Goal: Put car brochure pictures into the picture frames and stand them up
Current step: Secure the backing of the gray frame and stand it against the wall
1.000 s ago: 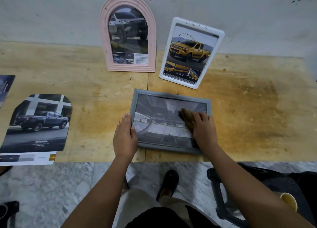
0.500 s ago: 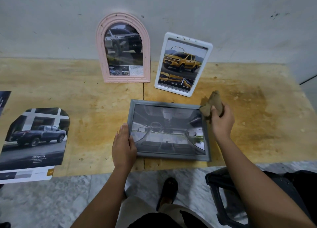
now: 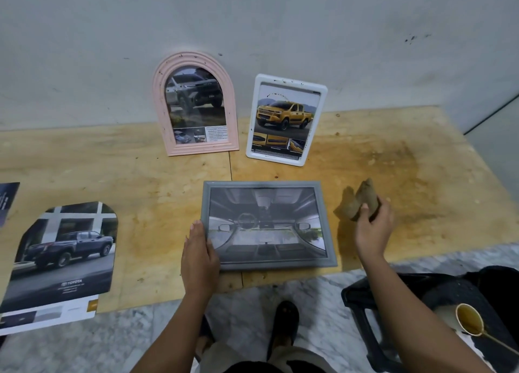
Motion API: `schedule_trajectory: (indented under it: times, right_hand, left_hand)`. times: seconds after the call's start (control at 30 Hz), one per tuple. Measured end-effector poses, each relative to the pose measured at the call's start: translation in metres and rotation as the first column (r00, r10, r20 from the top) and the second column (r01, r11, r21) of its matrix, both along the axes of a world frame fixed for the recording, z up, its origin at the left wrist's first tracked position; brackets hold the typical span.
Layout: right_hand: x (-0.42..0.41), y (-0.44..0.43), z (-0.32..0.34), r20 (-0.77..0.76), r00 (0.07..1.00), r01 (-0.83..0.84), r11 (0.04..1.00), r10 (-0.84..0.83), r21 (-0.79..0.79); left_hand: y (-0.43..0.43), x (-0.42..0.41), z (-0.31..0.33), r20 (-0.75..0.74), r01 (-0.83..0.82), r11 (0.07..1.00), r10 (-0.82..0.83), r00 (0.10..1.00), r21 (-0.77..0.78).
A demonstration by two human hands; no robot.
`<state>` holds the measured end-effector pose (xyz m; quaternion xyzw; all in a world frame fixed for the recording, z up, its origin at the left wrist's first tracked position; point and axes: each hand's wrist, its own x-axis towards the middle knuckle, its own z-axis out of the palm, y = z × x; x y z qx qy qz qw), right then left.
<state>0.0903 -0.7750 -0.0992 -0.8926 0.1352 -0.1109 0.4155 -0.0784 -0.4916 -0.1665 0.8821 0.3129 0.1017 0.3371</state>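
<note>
So the grey frame (image 3: pixel 275 262) is lying flat on the plywood board (image 3: pixel 393 148), right near the front edge, with a car interior shot already in it. Left hand (image 3: pixel 198 256) is laid along its left border, fingers straight and flat, kind of pinning it down. Right hand (image 3: pixel 370 229) is off to the right of the frame, not touching it, fingers curled round a scrunched-up brown cloth (image 3: pixel 358 200). Behind the grey one, the pink arched frame (image 3: pixel 203 148) and the white frame (image 3: pixel 289 83) are both standing by the wall (image 3: pixel 252 21), side by side; the white one has the yellow pickup and sits a bit crooked. Over on the left there's a cut-out brochure page (image 3: pixel 61 254) with a dark pickup, flat on the board, well apart from the frames, and another scrap of brochure (image 3: pixel 7 201) at the very edge. Down by the person's knees there's a black plastic chair (image 3: pixel 362 302) with a gold cup (image 3: pixel 469 319) on it, and a dark shoe (image 3: pixel 283 322) on the marble floor (image 3: pixel 84 344).
</note>
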Motion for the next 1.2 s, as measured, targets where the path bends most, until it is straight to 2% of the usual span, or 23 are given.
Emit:
schedule_trajectory:
  times: [0.07, 0.13, 0.17, 0.2, 0.23, 0.33, 0.43, 0.5, 0.63, 0.83, 0.97, 1.0, 1.1, 1.13, 1.2]
  right_hand:
    - [-0.006, 0.0, -0.011, -0.174, 0.976, -0.148, 0.985, 0.132, -0.087]
    - [-0.011, 0.001, -0.02, -0.459, 0.857, -0.371, 0.899, 0.235, -0.232]
    - [-0.013, 0.002, -0.022, -0.553, 0.802, -0.436, 0.855, 0.226, -0.282]
    - [-0.015, 0.004, -0.022, -0.582, 0.787, -0.449, 0.835, 0.203, -0.316]
    - [-0.017, 0.009, -0.019, -0.557, 0.81, -0.427, 0.836, 0.184, -0.345]
    - [-0.026, 0.025, -0.004, -0.34, 0.921, -0.323, 0.862, 0.191, -0.39]
    - [-0.034, 0.04, -0.001, -0.226, 0.938, -0.324, 0.894, 0.262, -0.308]
    - [-0.04, 0.048, -0.003, -0.262, 0.925, -0.345, 0.898, 0.276, -0.273]
    - [-0.053, 0.058, -0.01, -0.42, 0.884, -0.347, 0.89, 0.205, -0.297]
    - [-0.053, 0.064, -0.011, -0.506, 0.854, -0.302, 0.908, 0.123, -0.29]
    - [-0.049, 0.059, -0.008, -0.499, 0.854, -0.301, 0.921, 0.145, -0.248]
    - [-0.05, 0.059, -0.007, -0.492, 0.86, -0.289, 0.925, 0.137, -0.248]
    - [-0.059, 0.064, -0.006, -0.44, 0.889, -0.245, 0.944, 0.128, -0.221]
    - [-0.063, 0.067, -0.007, -0.414, 0.901, -0.228, 0.951, 0.126, -0.208]
    - [-0.071, 0.074, -0.008, -0.365, 0.924, -0.187, 0.967, 0.113, -0.174]
  left_hand:
    - [0.004, -0.008, 0.001, -0.02, -0.001, 1.0, 0.001, 1.0, -0.002]
    - [0.009, -0.013, 0.002, -0.02, 0.018, 0.999, -0.019, 1.0, -0.03]
    - [0.011, -0.016, 0.002, -0.016, 0.04, 0.998, -0.04, 0.999, -0.043]
    - [0.013, -0.018, 0.002, -0.01, 0.064, 0.997, -0.065, 0.998, -0.049]
    - [0.016, -0.021, 0.002, -0.008, 0.079, 0.996, -0.079, 0.997, -0.047]
    - [0.023, -0.029, 0.002, -0.044, 0.047, 0.998, -0.048, 0.998, -0.033]
    - [0.026, -0.041, 0.002, -0.063, 0.078, 0.997, -0.079, 0.995, -0.019]
    - [0.023, -0.047, 0.003, -0.035, 0.088, 0.995, -0.089, 0.995, -0.047]
    - [0.015, -0.052, 0.013, 0.036, 0.036, 0.974, -0.029, 0.999, -0.222]
    - [0.012, -0.048, 0.02, 0.062, -0.037, 0.91, 0.069, 0.996, -0.413]
    - [0.008, -0.045, 0.033, 0.134, -0.135, 0.774, 0.274, 0.952, -0.619]
    - [0.007, -0.043, 0.035, 0.14, -0.163, 0.703, 0.353, 0.925, -0.692]
    - [0.006, -0.032, 0.046, 0.123, -0.127, 0.391, 0.555, 0.823, -0.911]
    - [0.006, -0.027, 0.051, 0.123, -0.095, 0.323, 0.593, 0.796, -0.942]
    - [0.008, -0.013, 0.063, 0.148, -0.045, 0.278, 0.636, 0.757, -0.96]
